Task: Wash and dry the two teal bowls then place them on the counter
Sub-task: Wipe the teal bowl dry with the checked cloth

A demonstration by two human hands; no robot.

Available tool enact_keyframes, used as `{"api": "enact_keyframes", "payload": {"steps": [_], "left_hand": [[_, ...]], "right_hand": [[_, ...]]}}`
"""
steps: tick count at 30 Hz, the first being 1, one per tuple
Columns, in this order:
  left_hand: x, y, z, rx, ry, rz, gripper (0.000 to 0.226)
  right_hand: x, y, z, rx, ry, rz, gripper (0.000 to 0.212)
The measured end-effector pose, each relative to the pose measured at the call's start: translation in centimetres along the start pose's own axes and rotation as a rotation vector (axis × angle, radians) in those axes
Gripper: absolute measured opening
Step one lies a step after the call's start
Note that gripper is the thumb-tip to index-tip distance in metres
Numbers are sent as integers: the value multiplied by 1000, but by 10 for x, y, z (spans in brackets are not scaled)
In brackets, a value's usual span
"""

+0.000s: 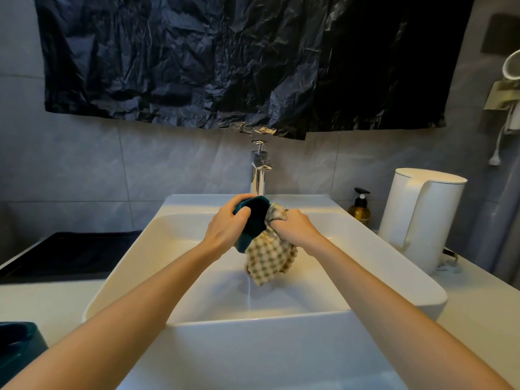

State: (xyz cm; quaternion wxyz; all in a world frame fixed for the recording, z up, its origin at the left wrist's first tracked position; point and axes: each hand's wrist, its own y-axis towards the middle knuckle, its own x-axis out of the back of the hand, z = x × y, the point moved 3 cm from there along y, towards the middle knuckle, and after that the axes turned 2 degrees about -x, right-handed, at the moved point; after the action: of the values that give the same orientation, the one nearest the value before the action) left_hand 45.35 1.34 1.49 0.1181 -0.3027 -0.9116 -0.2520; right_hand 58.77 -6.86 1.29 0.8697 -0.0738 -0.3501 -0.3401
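1. Grey tiled wall, half covered by a crinkled black plastic sheet (225, 66). Below it, a glossy white rectangular sink (126, 277) sits on a pale tabletop (56, 299), with a chrome tap (259, 170) at 12 o'clock.
2. Above the basin's middle, the left hand (225, 226) curls its fingers over the rim of a smooth, dark teal bowl (254, 212), held tipped on edge.
3. The right hand (292, 226) is fisted round a bunched green-and-cream checked cloth (267, 257), pressed to the bowl's 3 o'clock side. The loose end hangs down, and a thin thread of water falls from it.
4. A second teal bowl (17, 347) sits on the tabletop at 7 o'clock, partly cut off.
5. This looks like wiping. It would go best with a firm hold on the slippery bowl, turning it against the cloth over the basin. The cloth seems wet, so wringing would help.
6. At 3 o'clock stand a matte white jug (416, 218) and an amber pump bottle (360, 209).
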Motion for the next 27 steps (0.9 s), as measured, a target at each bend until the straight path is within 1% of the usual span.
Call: {"api": "enact_keyframes", "payload": {"steps": [2,3,5,7,8,10,12,13,15,17,19,21,24,26,27], "left_hand": [[1,0,0,-16,22,-9,43],[0,0,0,-30,38,-1,44],[-2,1,-2,-53,48,34,44],[-6,1,-2,-62,70,87,45],[-8,0,-1,-62,97,124,46],[-12,-1,3,-55,141,181,45],[-12,-1,5,-37,144,196,48],[-11,0,5,-36,141,190,50],[-8,2,2,-52,146,154,52],[-3,2,-3,-84,145,98,50],[2,3,-5,-103,119,55,48],[7,5,-4,-83,84,23,47],[11,5,-2,-28,46,9,46],[8,2,-2,-24,56,38,46],[6,0,-4,-30,68,64,46]], "right_hand": [[-4,-1,-1,-44,5,53,18],[-4,-2,0,-27,-32,32,16],[-1,-6,4,61,-152,-88,9],[5,-11,10,181,-301,-201,7],[6,-13,12,255,-394,-223,9],[6,-15,15,388,-560,-209,13],[5,-14,16,480,-689,-212,16],[5,-14,17,518,-716,-227,17],[6,-15,20,557,-685,-269,18],[6,-16,23,508,-607,-304,18],[5,-16,23,396,-489,-294,15],[2,-12,19,257,-314,-213,11],[-3,-7,11,73,-120,-2,15],[-4,-8,7,-25,-76,86,24],[-3,-8,5,-27,-107,76,24]]}}
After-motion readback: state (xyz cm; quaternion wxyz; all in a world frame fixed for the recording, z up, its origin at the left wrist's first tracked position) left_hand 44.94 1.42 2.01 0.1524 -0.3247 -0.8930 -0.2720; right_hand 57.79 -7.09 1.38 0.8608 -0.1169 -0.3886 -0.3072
